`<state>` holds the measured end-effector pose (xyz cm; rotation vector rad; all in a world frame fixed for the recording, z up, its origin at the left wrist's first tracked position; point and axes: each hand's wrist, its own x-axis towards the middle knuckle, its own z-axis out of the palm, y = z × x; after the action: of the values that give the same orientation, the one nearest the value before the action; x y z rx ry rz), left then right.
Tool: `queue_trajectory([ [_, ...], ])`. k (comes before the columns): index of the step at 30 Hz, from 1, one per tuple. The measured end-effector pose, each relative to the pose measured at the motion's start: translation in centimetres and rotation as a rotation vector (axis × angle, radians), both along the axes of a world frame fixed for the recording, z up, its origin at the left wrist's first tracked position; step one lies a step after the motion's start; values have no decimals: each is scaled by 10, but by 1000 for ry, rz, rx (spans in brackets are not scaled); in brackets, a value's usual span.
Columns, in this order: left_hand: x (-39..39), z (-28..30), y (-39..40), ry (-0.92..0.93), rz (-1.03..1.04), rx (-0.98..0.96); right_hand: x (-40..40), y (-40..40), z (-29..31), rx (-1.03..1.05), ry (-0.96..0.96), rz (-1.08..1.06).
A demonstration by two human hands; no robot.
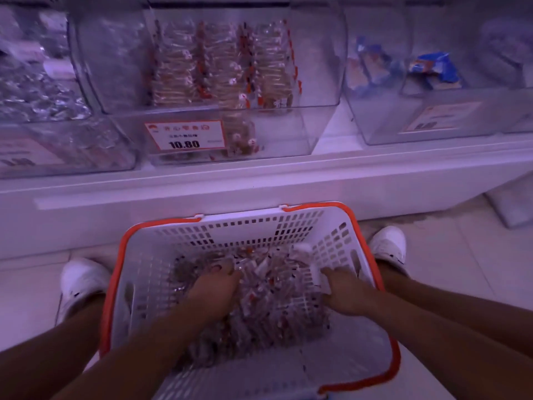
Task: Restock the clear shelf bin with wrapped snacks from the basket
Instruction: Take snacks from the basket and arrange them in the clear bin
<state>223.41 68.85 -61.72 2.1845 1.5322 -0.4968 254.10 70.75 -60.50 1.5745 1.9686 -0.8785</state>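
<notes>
Both hands are reaching down into a white basket [161,255] with an orange rim, which is sitting on a pale tiled floor [450,272] between two white shoes [388,245]. The left hand [215,293] is lying on the heap of wrapped snacks [259,307], its fingers [222,269] curling down into the wrappers and gripping some. The right hand [347,294] is lying at the right edge of the heap, close to the basket's perforated wall; its fingers are bending into the pile and seem to be closing on snacks, though blur is hiding the tips. The snacks are filling the basket floor under and between the fingers of both hands.

Beyond the fingertips, past the basket's far rim, a white shelf base [202,192] is running across the view. On it, straight ahead of the fingers, the clear bin [288,134] is standing, with rows of the same snacks packed upright in its back half and a few lying in the front. A price tag [184,135] reading 10.80 is sticking to its front. Other clear bins are flanking it: one to the left holding silvery wrapped sweets [43,96], one to the right holding blue packets [432,67]. Dim purplish light is covering everything.
</notes>
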Motion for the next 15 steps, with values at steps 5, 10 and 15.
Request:
queue_trajectory([
  [5, 24, -38, 6, -86, 87, -68, -42, 35, -59, 230, 25, 231],
  [10, 47, -70, 12, -139, 110, -60, -66, 19, -108, 301, 84, 484],
  [15, 61, -92, 38, -91, 136, -94, -50, 10, -122, 278, -67, 312],
])
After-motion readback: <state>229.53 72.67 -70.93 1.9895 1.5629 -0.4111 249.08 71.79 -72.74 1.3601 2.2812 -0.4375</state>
